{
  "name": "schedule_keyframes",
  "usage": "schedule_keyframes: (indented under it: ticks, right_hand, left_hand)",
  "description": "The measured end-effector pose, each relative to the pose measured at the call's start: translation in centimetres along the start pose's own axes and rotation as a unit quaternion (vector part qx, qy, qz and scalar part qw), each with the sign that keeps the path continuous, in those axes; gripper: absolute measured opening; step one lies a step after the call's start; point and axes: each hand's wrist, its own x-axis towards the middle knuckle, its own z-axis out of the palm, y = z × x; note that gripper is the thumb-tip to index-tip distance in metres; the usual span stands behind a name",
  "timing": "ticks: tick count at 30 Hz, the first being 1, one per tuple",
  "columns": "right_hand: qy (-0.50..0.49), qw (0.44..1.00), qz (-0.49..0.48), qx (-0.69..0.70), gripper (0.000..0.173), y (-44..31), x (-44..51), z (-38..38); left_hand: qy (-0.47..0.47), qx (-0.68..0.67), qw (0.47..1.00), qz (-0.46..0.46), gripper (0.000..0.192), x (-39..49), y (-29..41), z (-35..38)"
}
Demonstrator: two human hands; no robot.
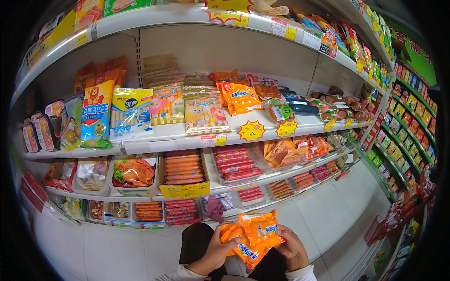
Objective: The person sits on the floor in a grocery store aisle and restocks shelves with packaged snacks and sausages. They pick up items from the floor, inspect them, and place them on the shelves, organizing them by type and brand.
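Low in the view, above my knees, both hands hold several orange plastic snack packets (262,228). My left hand (218,246) grips the packets on the left, its thumb pressed over an orange packet (246,251). My right hand (290,244) pinches the right edge of the top packet, thumb on its front. The packets overlap, so their exact number is hard to tell. A similar orange packet (242,98) stands on the middle shelf (168,138) ahead of me, beside packs of sausages (207,114).
Open boxes of wrapped sausages (184,168) and a tray with a roast chicken picture (135,172) fill the lower shelf. A dark red cloth (215,209) hangs by the bottom shelf. Green-edged shelves (404,140) and a red basket (374,230) are on the right. Pale floor tiles (112,249) lie below.
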Motion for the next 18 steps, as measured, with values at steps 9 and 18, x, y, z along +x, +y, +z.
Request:
schedule_keyframes:
  ticks: [9, 18]
  right_hand:
    - [-0.071, 0.911, -0.406, 0.030, 0.051, -13.3, 1.9, 6.1]
    - [-0.022, 0.869, -0.401, -0.289, 0.036, -24.8, 15.4, 22.1]
  left_hand:
    - [0.025, -0.092, 0.994, -0.060, 0.050, -0.1, -1.9, -4.7]
    - [0.109, -0.143, 0.978, -0.110, 0.010, -0.5, -5.7, -7.1]
